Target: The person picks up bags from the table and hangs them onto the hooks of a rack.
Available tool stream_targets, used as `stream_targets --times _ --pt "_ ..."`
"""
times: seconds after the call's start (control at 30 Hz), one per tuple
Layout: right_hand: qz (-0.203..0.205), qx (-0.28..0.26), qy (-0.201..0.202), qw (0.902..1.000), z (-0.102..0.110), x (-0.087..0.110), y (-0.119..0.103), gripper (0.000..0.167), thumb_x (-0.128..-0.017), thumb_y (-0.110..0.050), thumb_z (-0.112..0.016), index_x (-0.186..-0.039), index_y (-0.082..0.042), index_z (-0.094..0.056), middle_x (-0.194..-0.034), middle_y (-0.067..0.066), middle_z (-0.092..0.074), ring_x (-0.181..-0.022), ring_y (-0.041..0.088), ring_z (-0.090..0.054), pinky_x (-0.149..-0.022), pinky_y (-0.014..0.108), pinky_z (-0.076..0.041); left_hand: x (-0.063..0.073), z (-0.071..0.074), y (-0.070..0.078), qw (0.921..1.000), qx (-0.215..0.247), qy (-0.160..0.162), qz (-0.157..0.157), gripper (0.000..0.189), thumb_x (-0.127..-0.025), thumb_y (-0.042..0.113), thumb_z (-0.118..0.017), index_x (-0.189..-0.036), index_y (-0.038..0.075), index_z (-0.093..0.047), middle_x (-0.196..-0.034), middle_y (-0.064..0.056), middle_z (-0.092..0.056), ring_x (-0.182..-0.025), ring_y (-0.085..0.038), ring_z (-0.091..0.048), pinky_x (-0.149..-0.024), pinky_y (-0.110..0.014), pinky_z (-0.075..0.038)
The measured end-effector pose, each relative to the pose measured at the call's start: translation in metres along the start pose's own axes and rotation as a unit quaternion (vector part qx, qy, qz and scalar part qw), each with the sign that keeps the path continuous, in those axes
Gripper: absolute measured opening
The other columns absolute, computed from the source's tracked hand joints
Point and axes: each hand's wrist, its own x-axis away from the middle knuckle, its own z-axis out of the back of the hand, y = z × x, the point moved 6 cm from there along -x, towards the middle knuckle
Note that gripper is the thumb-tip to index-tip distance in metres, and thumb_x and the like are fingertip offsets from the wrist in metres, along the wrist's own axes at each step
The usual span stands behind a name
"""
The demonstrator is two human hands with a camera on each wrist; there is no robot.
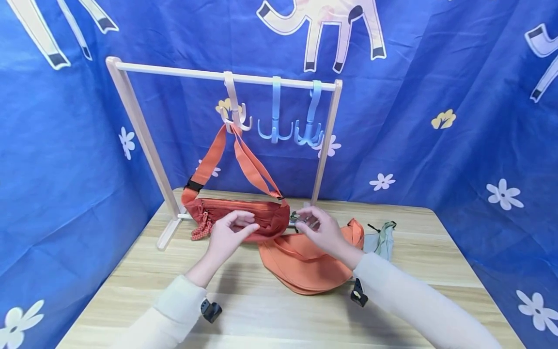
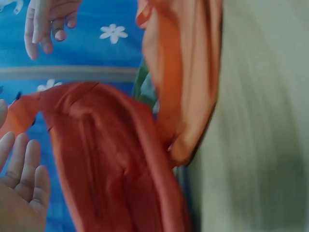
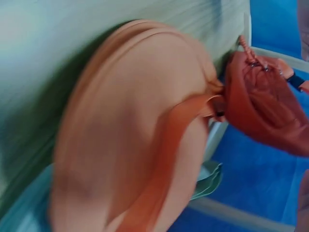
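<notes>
A red waist bag [image 1: 244, 213] hangs by its orange strap [image 1: 211, 157] from the pale hook hanger [image 1: 235, 109] on the rack. In front of the bag is my left hand [image 1: 228, 235], fingers loosely bent and nothing between them. My right hand [image 1: 322, 230] hovers over an orange half-round bag [image 1: 309, 266] lying on the table, its fingers also relaxed around nothing. Both hands show in the left wrist view, the left hand [image 2: 24, 179] beside the red bag [image 2: 106, 154]. The right wrist view has the orange bag [image 3: 130, 125] close up.
A wooden rack [image 1: 192, 72] stands on the table [image 1: 144, 291]. Two blue hook hangers, one in the middle [image 1: 275, 111] and one at the right [image 1: 310, 121], hang from its bar. A grey-green bag [image 1: 383, 242] lies behind the orange one. A blue patterned curtain [image 1: 414, 121] surrounds the table.
</notes>
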Motion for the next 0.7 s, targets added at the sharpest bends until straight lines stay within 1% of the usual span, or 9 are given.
stream_targets --times 0.1,0.27,0.37,0.47,0.6,0.7 --pt "-0.01 0.007 -0.002 0.9999 0.007 0.008 0.009 0.026 -0.083 -0.006 -0.073 -0.108 -0.005 -0.065 -0.094 0.007 -0.066 -0.075 0.011 -0.062 -0.063 0.028 -0.053 0.006 -0.011 -0.005 0.9998 0.014 -0.013 0.004 0.022 -0.078 0.001 -0.077 -0.098 -0.003 -0.068 -0.091 -0.023 -0.068 -0.078 -0.021 -0.065 -0.069 -0.024 -0.052" --pt "-0.032 -0.001 -0.009 0.9994 0.017 0.018 0.02 0.026 -0.084 -0.008 -0.073 -0.109 -0.007 -0.065 -0.096 0.007 -0.067 -0.076 0.014 -0.062 -0.065 0.03 -0.053 0.016 -0.029 -0.011 0.9994 0.027 -0.022 -0.005 0.025 -0.077 0.001 -0.077 -0.1 -0.003 -0.068 -0.091 -0.022 -0.068 -0.077 -0.021 -0.066 -0.07 -0.029 -0.053" --pt "-0.048 -0.003 -0.013 0.9988 0.023 0.024 0.027 0.026 -0.085 -0.01 -0.073 -0.109 -0.006 -0.065 -0.098 0.008 -0.067 -0.077 0.015 -0.062 -0.066 0.031 -0.052 0.021 -0.042 -0.012 0.9988 0.039 -0.026 -0.016 0.026 -0.076 0.0 -0.078 -0.099 -0.004 -0.067 -0.089 -0.019 -0.069 -0.077 -0.026 -0.066 -0.069 -0.035 -0.054" --pt "-0.065 0.004 -0.018 0.9977 0.028 0.03 0.034 0.028 -0.085 -0.01 -0.073 -0.111 -0.006 -0.064 -0.099 0.008 -0.067 -0.077 0.017 -0.062 -0.066 0.033 -0.052 0.025 -0.055 -0.012 0.9972 0.058 -0.037 -0.03 0.026 -0.074 -0.004 -0.078 -0.098 -0.006 -0.067 -0.088 -0.016 -0.069 -0.078 -0.033 -0.066 -0.07 -0.046 -0.053" --pt "-0.079 0.011 -0.034 0.9962 0.033 0.037 0.04 0.029 -0.085 -0.006 -0.071 -0.113 -0.003 -0.062 -0.098 0.013 -0.066 -0.079 0.023 -0.062 -0.067 0.035 -0.052 0.028 -0.07 -0.012 0.9957 0.06 -0.048 -0.052 0.029 -0.072 -0.006 -0.078 -0.098 -0.005 -0.067 -0.089 -0.015 -0.068 -0.078 -0.034 -0.065 -0.071 -0.054 -0.05" --pt "-0.082 0.009 -0.05 0.9953 0.038 0.04 0.032 0.028 -0.085 -0.001 -0.069 -0.112 0.001 -0.06 -0.096 0.018 -0.065 -0.08 0.027 -0.061 -0.068 0.036 -0.051 0.03 -0.081 -0.011 0.9957 0.041 -0.055 -0.063 0.031 -0.071 -0.005 -0.08 -0.098 -0.002 -0.067 -0.091 -0.016 -0.068 -0.079 -0.035 -0.064 -0.072 -0.05 -0.051"
